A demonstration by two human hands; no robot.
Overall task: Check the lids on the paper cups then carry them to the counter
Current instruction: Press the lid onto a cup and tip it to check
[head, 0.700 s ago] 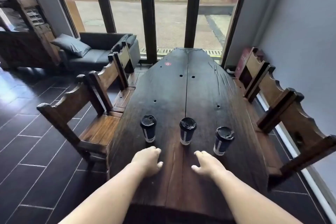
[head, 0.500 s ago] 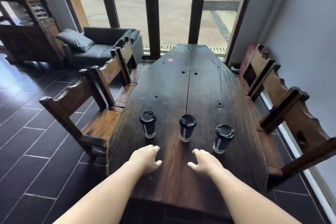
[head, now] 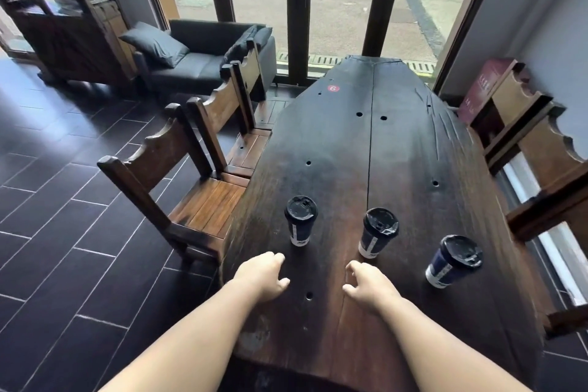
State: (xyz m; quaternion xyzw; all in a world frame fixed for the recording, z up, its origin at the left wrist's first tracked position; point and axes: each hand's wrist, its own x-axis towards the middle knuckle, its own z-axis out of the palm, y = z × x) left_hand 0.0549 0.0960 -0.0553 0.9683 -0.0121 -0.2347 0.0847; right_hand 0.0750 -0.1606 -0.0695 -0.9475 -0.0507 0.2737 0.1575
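Three dark blue paper cups with black lids stand in a row on the long dark wooden table (head: 413, 143): the left cup (head: 300, 220), the middle cup (head: 377, 232) and the right cup (head: 454, 260). All lids sit on their cups. My left hand (head: 262, 275) hovers just short of the left cup, fingers loosely curled, holding nothing. My right hand (head: 367, 286) is just below the middle cup, fingers apart, empty. Neither hand touches a cup.
Two wooden chairs (head: 178, 175) stand along the table's left side and more wooden chairs (head: 541, 149) along the right. A dark sofa (head: 203, 54) sits by the tall windows at the back. Dark tiled floor (head: 63, 248) lies to the left. No counter is in view.
The view has tilted down and to the left, so the table and cups sit further right in the frame. Both hands stay near the cups, holding nothing.
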